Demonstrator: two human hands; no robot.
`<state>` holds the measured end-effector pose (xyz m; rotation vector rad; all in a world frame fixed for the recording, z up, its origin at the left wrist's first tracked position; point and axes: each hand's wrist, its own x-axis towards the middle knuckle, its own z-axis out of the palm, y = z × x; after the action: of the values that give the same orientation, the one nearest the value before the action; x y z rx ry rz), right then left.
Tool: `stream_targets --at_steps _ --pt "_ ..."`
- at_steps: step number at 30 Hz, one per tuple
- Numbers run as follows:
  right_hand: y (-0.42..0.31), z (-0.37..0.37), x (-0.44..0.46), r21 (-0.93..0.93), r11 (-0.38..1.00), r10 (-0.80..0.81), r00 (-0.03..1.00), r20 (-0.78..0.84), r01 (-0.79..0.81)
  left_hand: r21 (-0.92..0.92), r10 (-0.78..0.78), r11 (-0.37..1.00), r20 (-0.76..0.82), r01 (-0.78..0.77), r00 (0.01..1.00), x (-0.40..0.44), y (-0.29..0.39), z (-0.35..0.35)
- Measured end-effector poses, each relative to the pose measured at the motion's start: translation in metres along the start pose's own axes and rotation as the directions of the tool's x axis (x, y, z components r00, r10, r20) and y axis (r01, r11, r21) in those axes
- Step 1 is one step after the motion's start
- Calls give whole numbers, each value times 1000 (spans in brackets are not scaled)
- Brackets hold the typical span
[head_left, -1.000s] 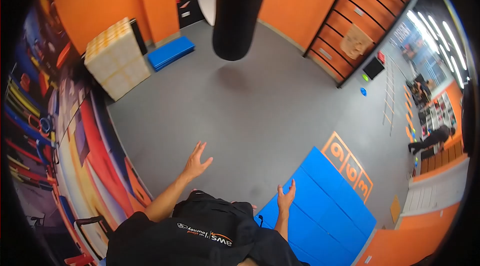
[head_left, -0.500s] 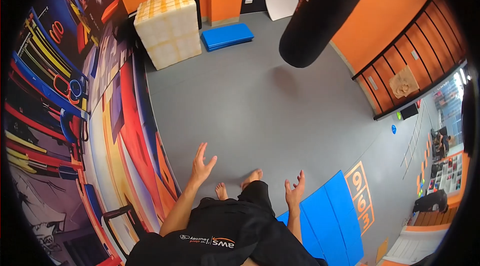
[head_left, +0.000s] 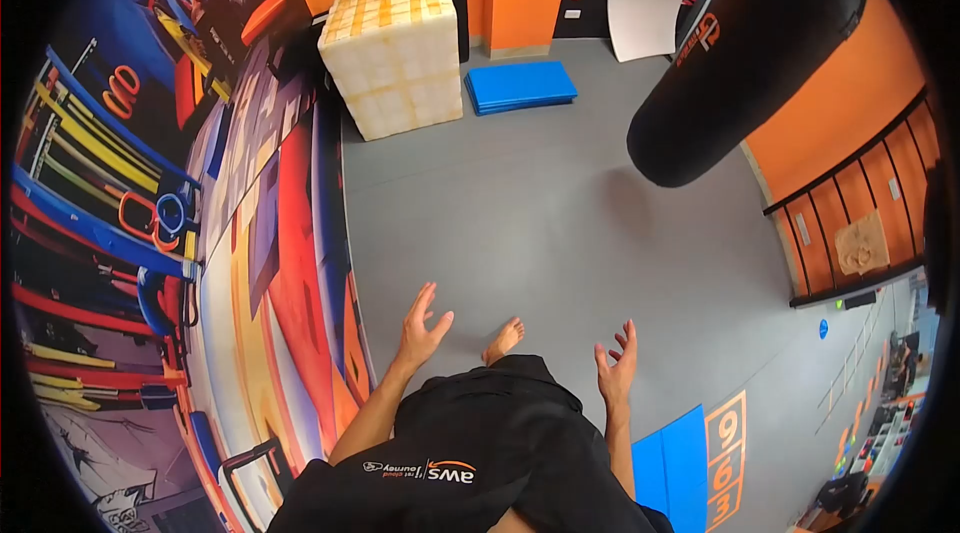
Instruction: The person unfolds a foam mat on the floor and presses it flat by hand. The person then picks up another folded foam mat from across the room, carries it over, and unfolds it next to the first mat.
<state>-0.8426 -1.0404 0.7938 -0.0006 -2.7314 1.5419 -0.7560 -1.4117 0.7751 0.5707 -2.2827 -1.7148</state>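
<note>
My left hand [head_left: 424, 328] is held out in front of me at the left, fingers apart and nothing in it. At about the same height on the other side, my right hand [head_left: 616, 363] is also open and holds nothing. Below and between them are my bare foot [head_left: 504, 340] on the grey floor [head_left: 540, 223] and my black shirt [head_left: 440, 433]. Nearest to my right hand is a blue folding mat [head_left: 672, 473] on the floor. Neither hand touches anything.
A black punching bag [head_left: 735, 73] hangs ahead on the right. Farther off are a taped white foam block [head_left: 395, 83], stacked blue mats [head_left: 520, 86] and a leaning white board [head_left: 642, 25]. Black wall bars [head_left: 850, 175] line the right; a mural wall [head_left: 290, 273] runs along the left.
The view has turned left and moved forward, so the bag and foam block shift right in it. One foot is now out of sight. Both hands stay raised and open.
</note>
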Motion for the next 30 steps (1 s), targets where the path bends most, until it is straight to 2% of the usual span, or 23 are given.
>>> stream_targets --at_steps 7,11,15,22,25,30 --pt "-26 31 128 21 996 -83 995 47 83 -3 42 999 -2 -42 999 106 39 48" --pt "-57 54 184 86 991 -114 988 101 105 -51 37 998 -14 -38 999 153 39 64" --pt "-77 79 240 55 985 -172 972 160 166 -97 28 995 -22 -30 999 210 33 70" --pt "-101 128 356 -4 983 -180 958 222 186 -176 38 983 -81 -51 996 339 18 70" --pt "-120 149 400 -5 989 -142 969 202 146 -185 -20 983 -69 6 997 393 24 57" --pt "-143 193 468 -38 992 -112 977 184 121 -282 -15 959 -32 5 999 487 34 24"
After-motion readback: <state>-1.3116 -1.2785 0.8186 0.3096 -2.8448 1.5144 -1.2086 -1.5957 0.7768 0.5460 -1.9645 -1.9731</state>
